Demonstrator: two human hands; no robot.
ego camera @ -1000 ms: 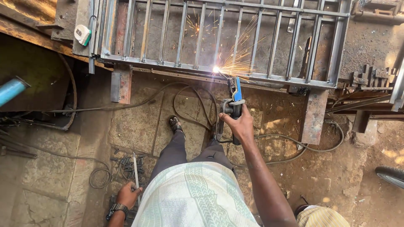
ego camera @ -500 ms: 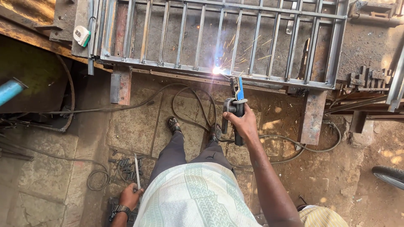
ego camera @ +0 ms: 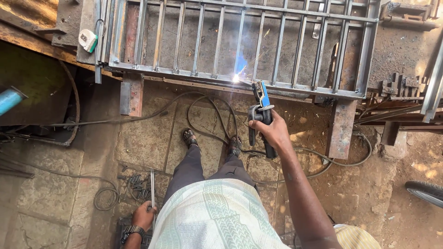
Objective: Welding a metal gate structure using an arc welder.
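Gripping the black handle of a welding holder, the right hand is closed tight around it, reaching forward from the body at arm's length. The holder has a blue clamp at its top end, which sticks up past the knuckles and points toward the lower rail of a metal grate. Just beyond that blue tip, to its upper left, a bright white spark burns on the rail, with a bluish glare rising above it between two of the upright bars. The grate lies flat across steel supports, its long rail running from left to right in front of the person.

The left hand hangs low beside the hip, closed around a thin rod that stands up from the fist. A dark wristwatch sits on that wrist. Near the rod, a small heap of short dark metal bits lies on the stone floor.

Black cables loop over the floor between the grate and the person's sandalled feet, one running away toward the right under the support. A tape measure with a white and green case rests on the grate's left end.
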